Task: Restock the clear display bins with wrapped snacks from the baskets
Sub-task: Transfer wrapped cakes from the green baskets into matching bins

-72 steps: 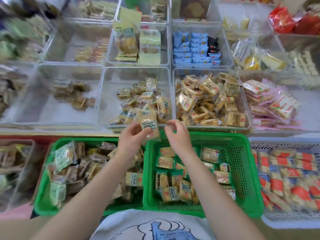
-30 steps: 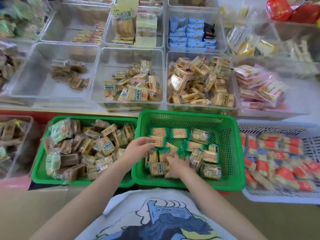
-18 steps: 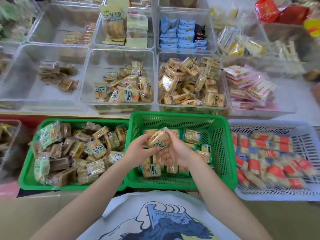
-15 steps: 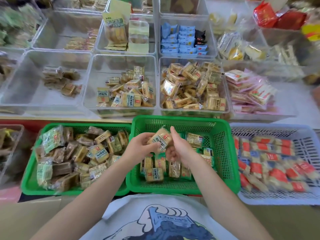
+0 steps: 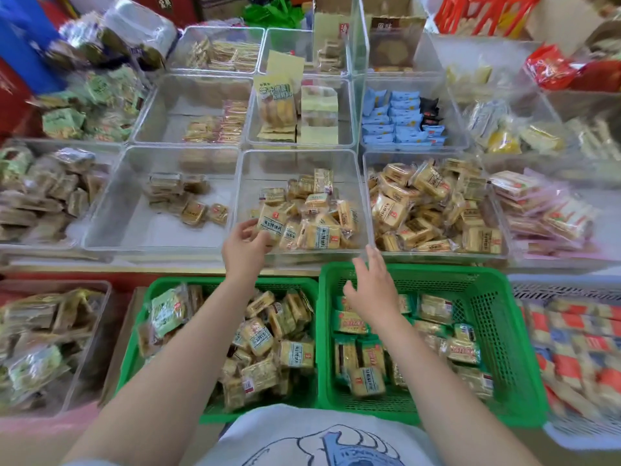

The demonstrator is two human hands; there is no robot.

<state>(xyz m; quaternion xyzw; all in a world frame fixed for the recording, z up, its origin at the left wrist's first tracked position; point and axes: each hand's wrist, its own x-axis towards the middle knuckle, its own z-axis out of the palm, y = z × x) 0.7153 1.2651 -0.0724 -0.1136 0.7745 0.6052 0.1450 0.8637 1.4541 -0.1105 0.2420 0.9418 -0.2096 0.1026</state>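
My left hand (image 5: pixel 244 246) reaches over the front wall of the middle clear bin (image 5: pixel 295 160) and pinches a wrapped snack with a blue label (image 5: pixel 271 224) at the near-left edge of the pile there. My right hand (image 5: pixel 372 286) hovers with fingers spread and holds nothing, above the far-left corner of the right green basket (image 5: pixel 497 317). That basket holds several wrapped snacks with green and red labels (image 5: pixel 366 381). The left green basket (image 5: pixel 137 344) is heaped with blue-labelled snacks (image 5: pixel 260 338).
A nearly bare clear bin (image 5: pixel 161 243) stands left of the middle bin, and a full one (image 5: pixel 437 255) stands right of it. More clear bins of snacks fill the shelf behind. A white basket (image 5: pixel 571 438) of red packets sits at the far right.
Both hands lifted a snack out of the right green basket. My left hand carried it up into the middle clear bin, and my right hand let go and spread open.
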